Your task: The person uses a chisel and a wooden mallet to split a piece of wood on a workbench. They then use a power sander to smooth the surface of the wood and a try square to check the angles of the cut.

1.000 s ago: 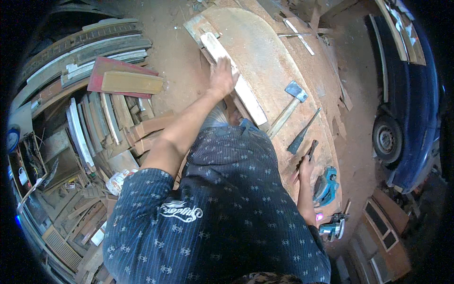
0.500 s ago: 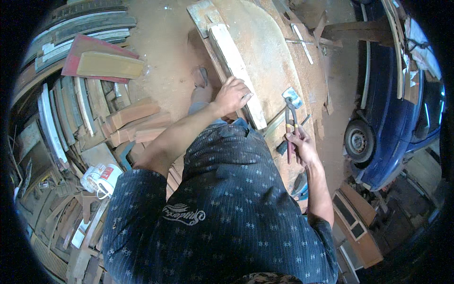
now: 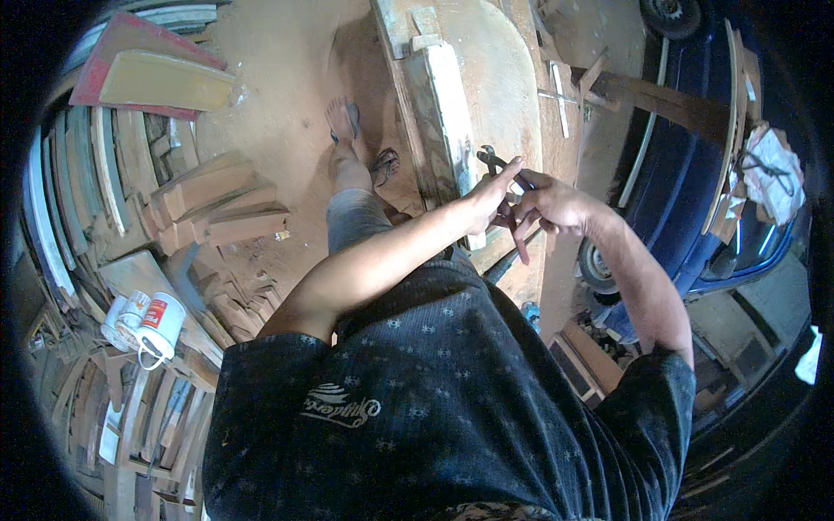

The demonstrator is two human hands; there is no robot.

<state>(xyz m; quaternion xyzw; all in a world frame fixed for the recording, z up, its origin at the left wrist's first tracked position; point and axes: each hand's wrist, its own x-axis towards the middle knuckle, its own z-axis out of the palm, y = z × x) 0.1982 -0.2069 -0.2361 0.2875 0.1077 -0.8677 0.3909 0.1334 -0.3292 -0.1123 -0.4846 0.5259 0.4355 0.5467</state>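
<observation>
My left hand (image 3: 491, 195) and my right hand (image 3: 556, 208) meet at the right edge of the white-faced wooden beam (image 3: 443, 113). Both are closed on metal pliers or pincers (image 3: 523, 247) with reddish handles; the dark head points up and left above my fingers, and the handles hang below. The beam lies lengthwise along the left side of the dusty wooden workbench (image 3: 504, 78). A dark pointed tool (image 3: 504, 265) lies on the bench below the pincers, partly hidden. A blue power tool (image 3: 530, 317) shows beyond my shirt.
Stacks of timber offcuts (image 3: 208, 200) and red and yellow panels (image 3: 165, 78) fill the left, with white buckets (image 3: 158, 326) lower down. My legs and sandalled feet stand left of the bench. A dark blue vehicle (image 3: 651, 217) with planks against it runs along the right.
My left hand has left the beam and moved right onto the pincers. My right hand brought the pincers up from the bench toward it. The view has shifted.
</observation>
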